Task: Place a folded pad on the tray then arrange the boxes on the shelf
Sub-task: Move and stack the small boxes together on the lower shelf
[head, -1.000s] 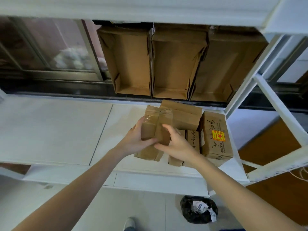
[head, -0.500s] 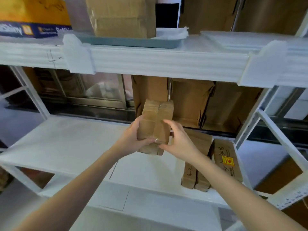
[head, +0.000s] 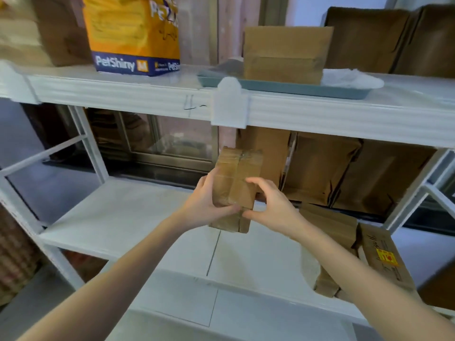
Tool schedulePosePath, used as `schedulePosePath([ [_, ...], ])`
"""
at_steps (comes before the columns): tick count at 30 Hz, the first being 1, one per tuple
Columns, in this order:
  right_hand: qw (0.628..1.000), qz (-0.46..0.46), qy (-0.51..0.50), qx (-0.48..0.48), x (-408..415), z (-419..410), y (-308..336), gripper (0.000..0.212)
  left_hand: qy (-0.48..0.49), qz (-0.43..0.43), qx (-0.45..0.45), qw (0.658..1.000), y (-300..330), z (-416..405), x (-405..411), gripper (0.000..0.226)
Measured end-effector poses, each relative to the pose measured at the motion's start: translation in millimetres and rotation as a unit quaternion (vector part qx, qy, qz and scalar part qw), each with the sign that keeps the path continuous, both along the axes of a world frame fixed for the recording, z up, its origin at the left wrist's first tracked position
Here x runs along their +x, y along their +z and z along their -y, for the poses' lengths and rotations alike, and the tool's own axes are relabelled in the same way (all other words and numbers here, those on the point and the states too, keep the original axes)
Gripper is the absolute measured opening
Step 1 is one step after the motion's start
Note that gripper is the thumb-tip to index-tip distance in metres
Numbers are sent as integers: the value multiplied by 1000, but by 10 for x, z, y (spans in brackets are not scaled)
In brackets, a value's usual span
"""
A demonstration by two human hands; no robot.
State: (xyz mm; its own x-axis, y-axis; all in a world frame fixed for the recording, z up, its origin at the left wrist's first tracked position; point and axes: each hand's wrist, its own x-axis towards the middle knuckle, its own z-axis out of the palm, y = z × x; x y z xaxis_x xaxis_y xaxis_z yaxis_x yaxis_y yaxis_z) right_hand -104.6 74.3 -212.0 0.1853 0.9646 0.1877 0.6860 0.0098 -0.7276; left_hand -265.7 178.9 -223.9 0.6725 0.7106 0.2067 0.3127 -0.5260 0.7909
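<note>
Both hands hold a small taped cardboard box [head: 236,183] upright in front of the lower shelf [head: 138,217]. My left hand [head: 209,205] grips its left side and my right hand [head: 273,207] its right side. On the upper shelf [head: 147,94] a grey-blue tray [head: 295,87] carries a white pad [head: 349,78] with a larger cardboard box [head: 285,55] standing on it. Other small boxes [head: 344,242] lie on the lower shelf at the right, partly hidden by my right forearm.
An orange and blue PetShiny pack [head: 133,35] stands on the upper shelf left of the tray. Flattened cartons [head: 344,173] lean at the back of the lower shelf, more [head: 394,38] behind the tray. A white shelf bracket [head: 230,104] juts out at the shelf front.
Both hands have lifted the small box off the pile on the lower shelf and raised it. The view has tilted upward, so the upper shelf with the tray now shows.
</note>
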Motion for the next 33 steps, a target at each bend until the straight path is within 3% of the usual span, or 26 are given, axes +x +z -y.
schedulePosePath([
  [7,999,12,34,-9,-830,-614,-122,68,53,-38,3,998,-120,-525,-784,123],
  [23,980,-39,168,-101,-1800,-2395,-611,60,167,-107,22,980,-666,-1920,-1945,119],
  [33,958,-37,209,-191,-2288,-3407,-962,60,175,-127,-5,976,-1145,-2929,-2667,119],
])
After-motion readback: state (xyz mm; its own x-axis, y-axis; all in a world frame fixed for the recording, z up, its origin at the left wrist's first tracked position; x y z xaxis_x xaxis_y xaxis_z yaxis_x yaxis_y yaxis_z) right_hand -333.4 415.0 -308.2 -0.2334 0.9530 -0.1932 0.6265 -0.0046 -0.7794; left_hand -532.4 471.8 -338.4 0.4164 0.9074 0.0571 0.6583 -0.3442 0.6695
